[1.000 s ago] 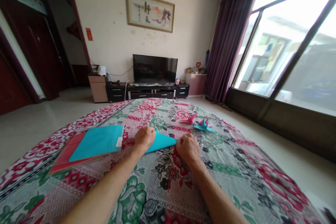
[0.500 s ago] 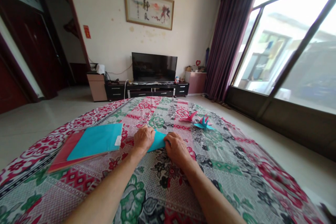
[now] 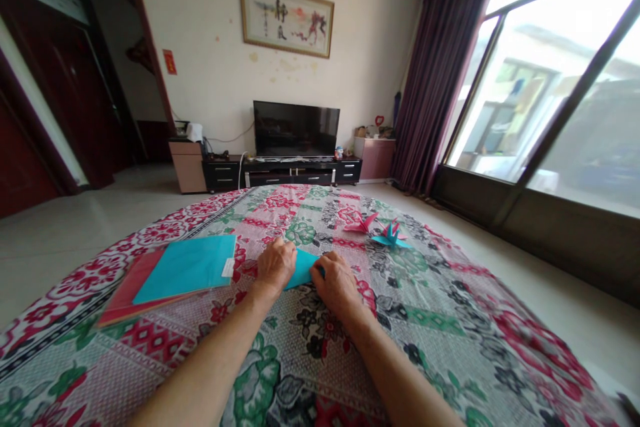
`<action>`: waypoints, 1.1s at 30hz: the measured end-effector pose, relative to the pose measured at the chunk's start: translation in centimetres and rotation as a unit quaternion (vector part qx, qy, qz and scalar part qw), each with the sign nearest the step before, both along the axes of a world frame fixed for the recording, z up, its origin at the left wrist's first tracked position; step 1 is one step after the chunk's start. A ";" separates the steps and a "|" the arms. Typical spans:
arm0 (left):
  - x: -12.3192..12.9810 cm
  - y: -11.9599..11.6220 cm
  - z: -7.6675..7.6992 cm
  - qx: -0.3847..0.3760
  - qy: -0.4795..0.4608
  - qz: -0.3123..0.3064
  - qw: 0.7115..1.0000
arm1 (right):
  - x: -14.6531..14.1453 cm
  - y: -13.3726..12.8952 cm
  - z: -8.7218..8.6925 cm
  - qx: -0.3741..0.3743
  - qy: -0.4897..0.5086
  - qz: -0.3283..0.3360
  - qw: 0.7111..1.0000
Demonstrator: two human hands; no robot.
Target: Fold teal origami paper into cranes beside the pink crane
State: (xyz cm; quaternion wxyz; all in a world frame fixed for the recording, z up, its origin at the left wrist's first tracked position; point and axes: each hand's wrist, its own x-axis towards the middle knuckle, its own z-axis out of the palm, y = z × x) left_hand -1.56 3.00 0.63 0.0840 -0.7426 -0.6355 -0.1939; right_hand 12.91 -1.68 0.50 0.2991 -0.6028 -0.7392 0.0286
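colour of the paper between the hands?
The visible part of the paper is plain turquoise blue; head view shows it best.

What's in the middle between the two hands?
A piece of blue paper lies between the left hand and the right hand, on the flowery tablecloth. Both hands touch it. You can see that in the head view.

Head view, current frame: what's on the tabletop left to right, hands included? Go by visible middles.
Stack of red and blue paper → left hand → blue sheet between the hands → right hand → pink folded figure → blue folded figure.
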 end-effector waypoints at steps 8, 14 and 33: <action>0.1 -0.4 0.1 -0.002 0.016 -0.007 1.000 | 1.2 -0.2 -0.4 0.007 0.001 -0.055 0.998; 0.1 -0.4 0.2 -0.013 0.008 -0.002 1.000 | 3.3 -0.8 0.3 -0.016 0.004 -0.154 0.988; 0.1 -0.5 0.4 -0.009 0.018 -0.005 1.000 | 1.1 -0.2 0.0 0.045 0.045 0.084 0.994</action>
